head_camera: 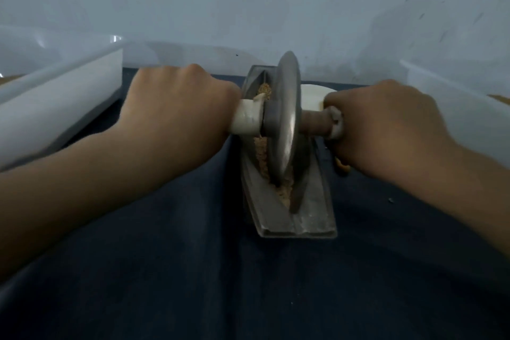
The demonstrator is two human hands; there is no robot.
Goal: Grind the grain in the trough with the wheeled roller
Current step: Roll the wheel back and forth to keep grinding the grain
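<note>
We were mid-grind: our left hand (182, 107) clenched the taped handle and our right hand (386, 127) gripped the other end of the axle. The wheeled roller (285, 124) stood upright in the metal trough (311, 201) on the dark cloth (193, 270). Crushed grain (260, 154) lay beside the wheel. Next, we judged, an even push along the groove.

Background: cloth, bins, plate, wall.
Dark cloth (193, 270) covered the surface; translucent bins sat left (55, 107) and right (463, 107); white plate (311, 96) lay near the pale wall (248, 0).
</note>
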